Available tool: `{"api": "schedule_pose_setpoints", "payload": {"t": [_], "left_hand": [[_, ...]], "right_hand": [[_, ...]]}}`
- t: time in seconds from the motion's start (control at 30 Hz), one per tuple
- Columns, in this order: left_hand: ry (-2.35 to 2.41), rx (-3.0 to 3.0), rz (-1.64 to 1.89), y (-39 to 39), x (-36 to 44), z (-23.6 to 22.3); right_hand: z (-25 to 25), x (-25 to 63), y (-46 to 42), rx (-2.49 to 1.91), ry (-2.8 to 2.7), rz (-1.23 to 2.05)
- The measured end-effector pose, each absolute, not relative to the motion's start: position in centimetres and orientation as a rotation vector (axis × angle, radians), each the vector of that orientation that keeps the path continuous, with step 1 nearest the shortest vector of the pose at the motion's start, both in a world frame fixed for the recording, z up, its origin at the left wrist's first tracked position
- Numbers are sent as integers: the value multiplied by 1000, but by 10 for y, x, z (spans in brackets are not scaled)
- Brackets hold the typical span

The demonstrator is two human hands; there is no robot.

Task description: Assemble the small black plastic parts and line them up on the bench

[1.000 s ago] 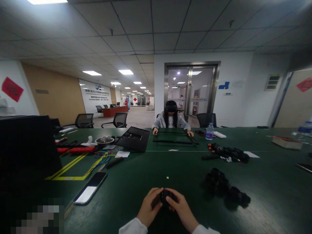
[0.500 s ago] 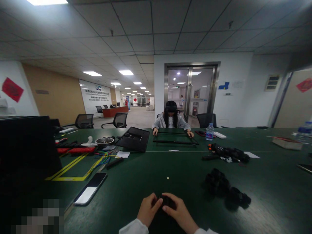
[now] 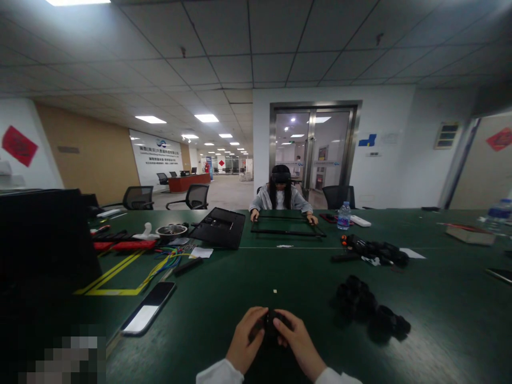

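Between my two hands, low in the middle of the view, is a small rounded black part [image 3: 271, 321], mostly covered by fingers, so its kind does not show. My left hand [image 3: 247, 337] closes round its left side, thumb in front and fingers behind. My right hand [image 3: 296, 340] grips the other side with the thumb pressed on its front. Both are over the green tabletop [image 3: 224, 288]. To the right of my hands lies a cluster of black rounded parts [image 3: 358, 298], with another such piece [image 3: 388, 324] nearer to me.
A phone [image 3: 150, 309] lies to the left, near yellow tape [image 3: 116, 292] and coloured wires [image 3: 170, 261]. Farther off are a black panel [image 3: 220, 226], a metal bowl [image 3: 172, 230], a water bottle [image 3: 344, 216] and black gear [image 3: 378, 250]. Opposite, a person [image 3: 281, 194] holds a black frame [image 3: 288, 233].
My hands have turned the black part slightly and raised it a little, and my fingers have shifted round it. The person opposite stays as before.
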State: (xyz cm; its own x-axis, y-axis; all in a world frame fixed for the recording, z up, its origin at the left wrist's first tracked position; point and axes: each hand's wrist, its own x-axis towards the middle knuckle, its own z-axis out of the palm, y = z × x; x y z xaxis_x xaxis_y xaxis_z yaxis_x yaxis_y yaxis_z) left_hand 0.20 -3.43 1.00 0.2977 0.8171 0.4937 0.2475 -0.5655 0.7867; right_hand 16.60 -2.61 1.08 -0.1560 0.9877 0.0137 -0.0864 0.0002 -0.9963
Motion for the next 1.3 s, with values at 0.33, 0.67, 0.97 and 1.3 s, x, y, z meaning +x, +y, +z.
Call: {"api": "schedule_pose_setpoints", "payload": {"t": [0.33,0.67,0.97,1.3], "left_hand": [[961,1853,1225,-26,1,1],[1171,1539,1121,-24,8,-6],[1063,1644,1205,-28,6,5],[952,1817,1219,-25,2,3]], "right_hand": [[10,166,-28,-1053,-1394,1326],[14,167,-35,-1082,-1569,1210],[15,165,-30,-1082,-1406,1285],[15,167,-31,-1005,-1400,1349]]}}
